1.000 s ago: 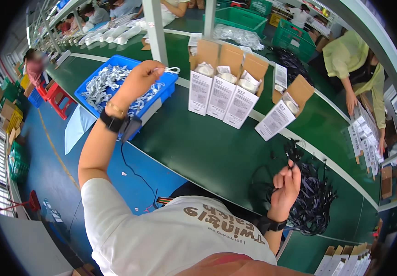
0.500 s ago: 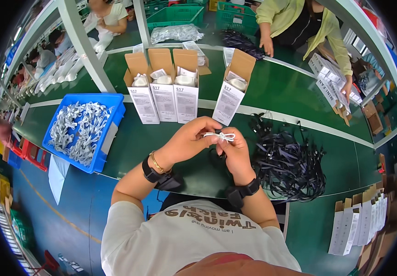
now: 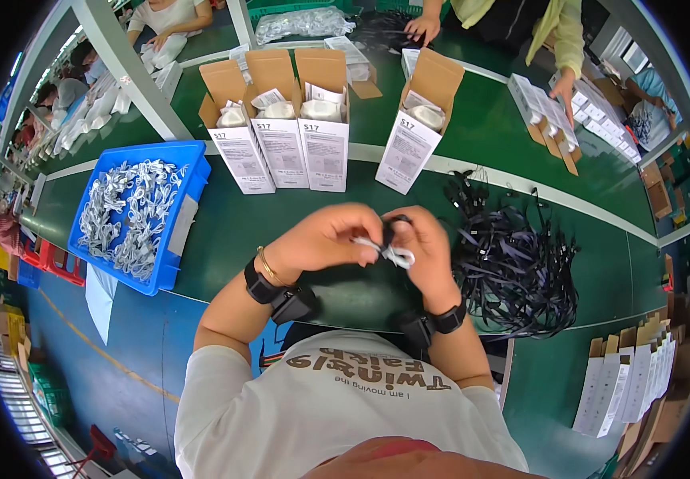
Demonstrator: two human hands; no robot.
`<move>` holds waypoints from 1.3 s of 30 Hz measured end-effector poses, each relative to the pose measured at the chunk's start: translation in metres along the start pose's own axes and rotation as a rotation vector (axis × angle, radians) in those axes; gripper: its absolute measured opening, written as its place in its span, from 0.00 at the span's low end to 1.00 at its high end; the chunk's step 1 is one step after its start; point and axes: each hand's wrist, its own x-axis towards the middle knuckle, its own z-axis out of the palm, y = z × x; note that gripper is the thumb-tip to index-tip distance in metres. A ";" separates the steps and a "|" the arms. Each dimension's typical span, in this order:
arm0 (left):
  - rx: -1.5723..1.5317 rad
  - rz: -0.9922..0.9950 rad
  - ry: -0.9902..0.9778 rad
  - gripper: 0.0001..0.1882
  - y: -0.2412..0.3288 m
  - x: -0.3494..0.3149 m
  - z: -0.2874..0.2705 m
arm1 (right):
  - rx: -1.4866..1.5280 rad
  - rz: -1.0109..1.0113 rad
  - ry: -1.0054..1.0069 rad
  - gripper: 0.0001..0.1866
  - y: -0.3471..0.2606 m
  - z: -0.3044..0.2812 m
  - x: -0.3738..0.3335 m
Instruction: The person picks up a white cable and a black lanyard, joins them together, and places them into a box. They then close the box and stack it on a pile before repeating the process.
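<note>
My left hand point(image 3: 331, 239) and my right hand point(image 3: 426, 249) meet above the green bench, close to my body. Between them is a small looped white cable point(image 3: 400, 256), whose left end my left fingers pinch. A black lanyard point(image 3: 397, 222) is bunched against the cable, held in the fingers of my right hand. Blur and overlapping fingers hide how the two join. Just right of my right hand lies a heap of black lanyards point(image 3: 513, 275). On the left, a blue tray point(image 3: 171, 251) contains several bundled white cables point(image 3: 149, 209).
Beyond my hands stand several open white boxes point(image 3: 325, 160) with white devices inside. Another open box point(image 3: 409, 152) stands apart to their right. A co-worker's hand point(image 3: 562, 94) touches white cartons across the bench. More white boxes point(image 3: 620, 379) are stacked at lower right.
The black lanyard now shows more plainly beside the cable, drawn up in my right hand. My hands have shifted slightly apart. The co-worker opposite has moved the white cartons.
</note>
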 end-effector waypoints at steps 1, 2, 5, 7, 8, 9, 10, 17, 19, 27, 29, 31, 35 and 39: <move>-0.252 0.012 0.090 0.06 -0.003 -0.001 -0.001 | 0.004 0.004 0.001 0.11 0.000 0.005 -0.001; -0.504 0.026 0.181 0.06 -0.005 -0.001 -0.003 | -0.162 -0.109 -0.078 0.10 0.000 0.012 -0.004; 0.471 0.217 0.349 0.06 -0.014 0.007 -0.014 | -0.494 -0.340 -0.231 0.09 -0.005 0.022 -0.007; 0.960 0.306 0.414 0.06 -0.013 0.008 -0.014 | -0.610 -0.335 -0.112 0.09 -0.009 0.014 -0.007; 0.803 0.247 0.266 0.06 -0.011 0.006 -0.014 | -0.668 -0.332 -0.051 0.09 -0.009 0.010 -0.007; 0.644 0.187 0.119 0.06 -0.006 0.005 -0.013 | -0.666 -0.331 -0.048 0.09 -0.008 0.006 -0.005; 0.483 0.126 -0.026 0.06 -0.004 0.004 -0.013 | -0.460 -0.225 -0.022 0.08 -0.006 0.002 0.000; 0.174 0.147 0.308 0.06 -0.008 0.005 -0.004 | -0.383 -0.260 -0.032 0.07 0.001 0.018 -0.006; 0.447 0.194 0.439 0.06 -0.006 0.007 -0.003 | -0.523 -0.294 -0.042 0.08 0.001 0.014 -0.007; 0.635 -0.101 0.121 0.06 0.021 0.005 -0.005 | -0.115 -0.198 0.058 0.09 -0.006 0.001 -0.001; 0.323 -0.209 -0.008 0.04 0.024 0.006 -0.015 | 0.080 -0.133 0.047 0.09 -0.006 0.000 -0.001; 0.171 -0.261 -0.074 0.04 0.024 0.008 -0.017 | 0.231 -0.089 -0.032 0.09 0.000 -0.005 0.000; -0.139 -0.306 -0.068 0.05 0.021 0.016 -0.011 | 0.506 -0.020 0.007 0.09 0.008 -0.007 0.001; -0.517 -0.223 -0.033 0.08 -0.002 0.027 0.010 | 0.762 0.005 0.089 0.11 0.002 -0.004 0.000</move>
